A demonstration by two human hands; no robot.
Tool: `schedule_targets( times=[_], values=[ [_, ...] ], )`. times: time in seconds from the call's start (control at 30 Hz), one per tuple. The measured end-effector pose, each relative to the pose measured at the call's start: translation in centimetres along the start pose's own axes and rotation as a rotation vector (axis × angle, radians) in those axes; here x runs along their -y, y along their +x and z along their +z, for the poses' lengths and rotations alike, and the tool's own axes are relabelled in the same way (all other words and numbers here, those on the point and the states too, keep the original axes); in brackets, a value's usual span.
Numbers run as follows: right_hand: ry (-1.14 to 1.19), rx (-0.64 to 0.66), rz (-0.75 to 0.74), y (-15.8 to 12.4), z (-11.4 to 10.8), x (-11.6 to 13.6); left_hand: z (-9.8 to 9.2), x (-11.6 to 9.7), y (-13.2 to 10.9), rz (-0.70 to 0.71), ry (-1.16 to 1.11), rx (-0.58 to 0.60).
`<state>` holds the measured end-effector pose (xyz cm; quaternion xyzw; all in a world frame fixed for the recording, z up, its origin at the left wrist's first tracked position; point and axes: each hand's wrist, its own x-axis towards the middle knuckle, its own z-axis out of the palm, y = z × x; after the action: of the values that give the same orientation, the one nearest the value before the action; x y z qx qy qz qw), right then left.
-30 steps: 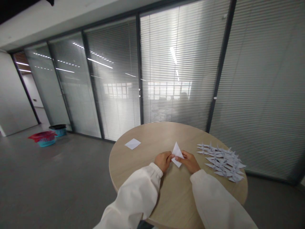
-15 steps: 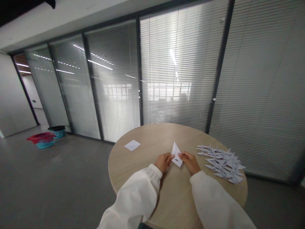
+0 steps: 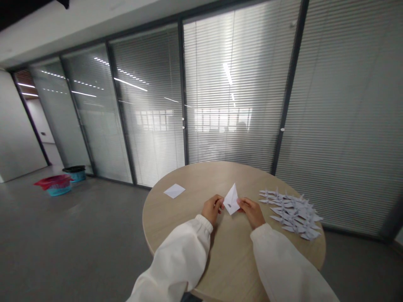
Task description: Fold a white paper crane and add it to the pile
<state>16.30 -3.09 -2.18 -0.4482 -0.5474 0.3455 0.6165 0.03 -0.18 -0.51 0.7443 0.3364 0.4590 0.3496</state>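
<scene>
A folded piece of white paper (image 3: 232, 197), kite-shaped with a long point upward and a small dark mark low on it, is held just over the table between my hands. My right hand (image 3: 252, 213) pinches its right edge between thumb and fingers. At the paper's left corner, my left hand (image 3: 213, 209) has its fingers curled together, the tips at the edge. Right of my hands lies a dense group of several white folded paper cranes (image 3: 296, 214). A flat white paper diamond (image 3: 174, 191) rests on the left side of the table.
The round wooden table (image 3: 201, 176) stands close to a glass partition with blinds (image 3: 233, 138). On the floor at the left are a basin-like blue bin with a red liner (image 3: 58, 186) and another with a black liner (image 3: 75, 173).
The folded paper has turned, its point now leaning slightly right and its lower tip shifted left. My left hand has eased a little left, its grip at the paper's edge lighter.
</scene>
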Motion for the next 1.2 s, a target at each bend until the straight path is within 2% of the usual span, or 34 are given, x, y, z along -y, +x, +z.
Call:
schedule_targets(
  times=[0.33,0.6,1.2],
  values=[
    [0.029,-0.008,-0.003,-0.02,0.03,0.16,0.0,0.32,0.08,0.005,0.006,0.003],
    [0.02,-0.06,0.006,0.1,-0.04,0.14,-0.12,-0.12,-0.05,0.01,-0.003,0.059],
    [0.02,0.009,0.023,-0.18,0.14,0.55,-0.1,-0.16,-0.14,0.036,0.091,0.054]
  ],
)
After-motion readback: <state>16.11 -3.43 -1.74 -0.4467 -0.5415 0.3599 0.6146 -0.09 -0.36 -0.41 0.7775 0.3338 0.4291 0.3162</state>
